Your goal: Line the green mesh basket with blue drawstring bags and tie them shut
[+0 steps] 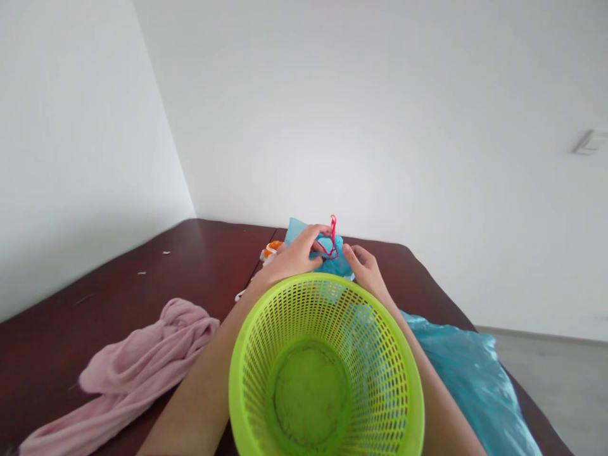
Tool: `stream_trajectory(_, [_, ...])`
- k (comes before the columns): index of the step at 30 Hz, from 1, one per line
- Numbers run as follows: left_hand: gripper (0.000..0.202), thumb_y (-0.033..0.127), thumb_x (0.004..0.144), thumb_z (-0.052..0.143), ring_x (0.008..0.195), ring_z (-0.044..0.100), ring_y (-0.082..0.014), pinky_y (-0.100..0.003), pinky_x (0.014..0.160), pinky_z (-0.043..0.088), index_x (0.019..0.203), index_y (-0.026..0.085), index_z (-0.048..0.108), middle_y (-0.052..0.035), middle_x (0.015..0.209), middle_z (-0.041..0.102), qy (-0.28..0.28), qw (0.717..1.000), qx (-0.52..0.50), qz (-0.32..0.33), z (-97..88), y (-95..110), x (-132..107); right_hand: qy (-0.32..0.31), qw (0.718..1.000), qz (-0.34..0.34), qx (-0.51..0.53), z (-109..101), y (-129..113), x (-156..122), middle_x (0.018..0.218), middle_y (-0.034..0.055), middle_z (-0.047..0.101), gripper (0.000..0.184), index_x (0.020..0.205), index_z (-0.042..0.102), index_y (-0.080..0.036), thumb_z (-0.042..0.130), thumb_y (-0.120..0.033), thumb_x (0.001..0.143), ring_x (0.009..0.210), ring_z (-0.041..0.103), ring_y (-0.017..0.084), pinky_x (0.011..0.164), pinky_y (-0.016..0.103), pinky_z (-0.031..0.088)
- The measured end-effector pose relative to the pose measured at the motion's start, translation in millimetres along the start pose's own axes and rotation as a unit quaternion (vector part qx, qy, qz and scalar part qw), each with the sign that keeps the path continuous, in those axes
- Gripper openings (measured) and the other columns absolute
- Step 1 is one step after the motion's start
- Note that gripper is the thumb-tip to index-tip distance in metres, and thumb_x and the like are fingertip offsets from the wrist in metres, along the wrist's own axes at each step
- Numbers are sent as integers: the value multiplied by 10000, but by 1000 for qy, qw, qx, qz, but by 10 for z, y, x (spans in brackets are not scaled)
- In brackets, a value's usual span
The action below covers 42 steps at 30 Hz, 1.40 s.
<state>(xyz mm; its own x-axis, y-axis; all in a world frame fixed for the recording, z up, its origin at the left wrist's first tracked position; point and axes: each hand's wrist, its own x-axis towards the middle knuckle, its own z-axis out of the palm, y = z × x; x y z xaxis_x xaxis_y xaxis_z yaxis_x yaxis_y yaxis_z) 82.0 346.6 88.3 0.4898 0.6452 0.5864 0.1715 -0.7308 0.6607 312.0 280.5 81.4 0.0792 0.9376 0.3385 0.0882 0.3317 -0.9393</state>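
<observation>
1. The left grip (295, 254) was clamped over a crumpled piece of blue cloth (335, 265), its fingers reaching toward a thin red cord loop (333, 236). The hold seemed to pin the cloth so that the loop stood clear of it.
2. The right grip (365, 270) had its thumb and fingers close together at the red cord loop, but I cannot tell whether it was clamped on the cord.
3. The blue cloth and cord lay near the far edge of the dark red tabletop (199, 266), where both hands could meet.
4. A lime-green plastic basket (285, 316) sat between the forearms, nearest the person and open side up, apparently within easy reach.
5. A pink towel (142, 361) lay bunched to the left, and a shiny blue sheet (468, 380) lay to the right, both beside the working space.
6. A small orange and white object (272, 249) lay just behind the left hand.
</observation>
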Motion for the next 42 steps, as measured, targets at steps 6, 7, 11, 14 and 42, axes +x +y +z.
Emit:
stream_trajectory(6, [839,-96,824,648,1018,787,-231,-402,974,673,1525,364,640,-70,1324,761,-33,998,48,-8,5,114,-5,-2,999,-16,28,-10,183,111,890,40,819,552,956,824,-233,999,-722,770,735,683,189,696,330,545])
stream_trajectory(7, [837,-102,821,638,1006,776,-220,-390,958,662,1515,367,645,-70,1364,739,-26,998,61,-2,5,110,0,8,999,-18,25,-23,215,131,825,22,781,532,891,796,-231,999,-705,763,700,645,175,671,321,516])
stream_trajectory(11, [808,-100,841,583,941,722,-186,-368,915,604,1502,360,648,-49,1356,685,29,993,111,22,-30,49,20,88,993,-32,65,-77,285,180,730,-39,649,521,821,684,-251,974,-682,775,659,568,151,650,305,490])
stream_trajectory(14, [668,-97,853,513,917,680,-190,-364,918,567,1366,295,683,-36,1217,688,103,985,134,18,-103,30,36,151,981,-14,124,-116,278,178,769,-37,688,528,907,655,-270,957,-687,788,688,640,176,708,348,592])
stream_trajectory(42, [353,180,800,698,868,556,-183,-327,791,436,831,263,356,-2,947,650,163,978,-125,-42,-280,171,80,-3,969,-40,-246,-158,659,184,825,33,743,400,972,829,-283,915,-657,861,764,660,230,716,374,518])
